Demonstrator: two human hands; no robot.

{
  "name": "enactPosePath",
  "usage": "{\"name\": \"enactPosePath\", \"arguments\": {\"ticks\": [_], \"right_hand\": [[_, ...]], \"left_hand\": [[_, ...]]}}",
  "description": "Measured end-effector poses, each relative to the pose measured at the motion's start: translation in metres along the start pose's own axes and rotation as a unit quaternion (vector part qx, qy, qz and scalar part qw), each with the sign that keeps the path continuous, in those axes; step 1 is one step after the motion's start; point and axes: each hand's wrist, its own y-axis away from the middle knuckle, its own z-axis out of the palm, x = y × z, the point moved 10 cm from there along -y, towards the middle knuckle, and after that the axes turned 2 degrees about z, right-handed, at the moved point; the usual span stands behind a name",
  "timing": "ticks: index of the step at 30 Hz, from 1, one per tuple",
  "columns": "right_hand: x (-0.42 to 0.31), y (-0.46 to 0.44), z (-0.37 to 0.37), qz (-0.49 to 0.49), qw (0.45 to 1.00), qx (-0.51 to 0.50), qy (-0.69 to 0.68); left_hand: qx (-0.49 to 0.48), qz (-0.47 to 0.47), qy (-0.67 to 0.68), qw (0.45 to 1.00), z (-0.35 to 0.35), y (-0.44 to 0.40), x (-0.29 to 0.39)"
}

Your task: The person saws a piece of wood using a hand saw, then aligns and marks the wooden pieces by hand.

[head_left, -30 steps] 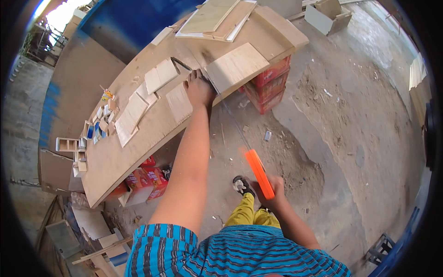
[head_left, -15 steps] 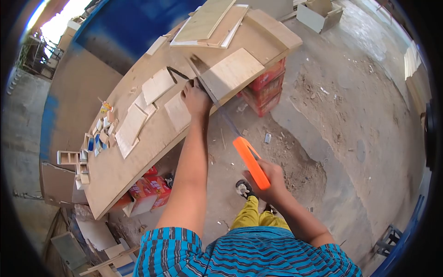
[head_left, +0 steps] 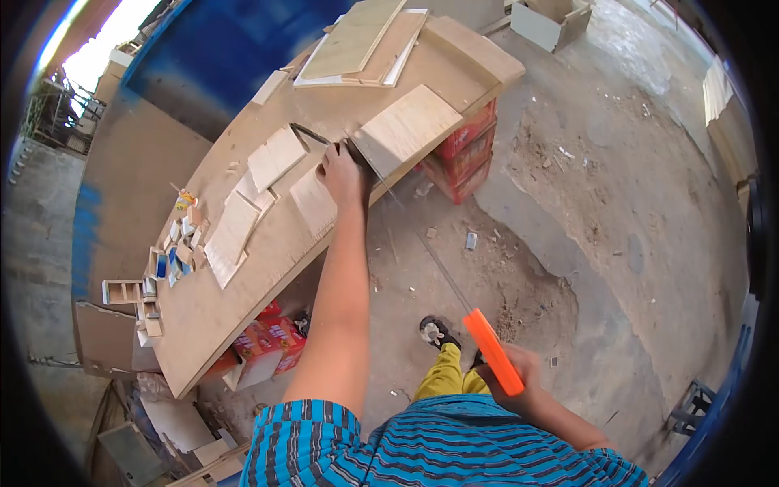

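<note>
My right hand point(head_left: 519, 373) is wrapped round the orange handle of a handsaw point(head_left: 493, 351), low and to the right of the table. The saw's thin blade runs up and left to the table edge, beside a pale wooden board point(head_left: 412, 126). On the tabletop point(head_left: 195, 325), my left hand point(head_left: 344, 174) presses down just left of the blade, over a dark angled strip point(head_left: 308, 132) that reaches left from its fingers. What lies beneath the palm is hidden. Next to this hand is another pale board point(head_left: 313, 199).
Stacked panels point(head_left: 357, 45) lie at the table's far end, and small wood pieces point(head_left: 182, 243) are clustered at its left. Red boxes point(head_left: 464, 158) stand under the table. My shoe point(head_left: 436, 331) is on the dusty floor. A blue plastic object point(head_left: 698, 414) is at lower right.
The saw was pushed toward the table, then drawn back down and right by my right hand. My left hand stays on the table, and the view has shifted slightly.
</note>
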Motion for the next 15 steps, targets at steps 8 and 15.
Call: {"name": "enactPosePath", "arguments": {"ticks": [8, 15], "right_hand": [[0.024, -0.099, 0.059, -0.042, 0.998, 0.041, 0.009], [0.05, 0.015, 0.026, -0.036, 0.999, 0.013, 0.025]], "left_hand": [[-0.013, -0.001, -0.012, 1.0, 0.006, -0.003, -0.002], [-0.032, -0.006, -0.001, 0.999, 0.007, -0.005, 0.002]]}}
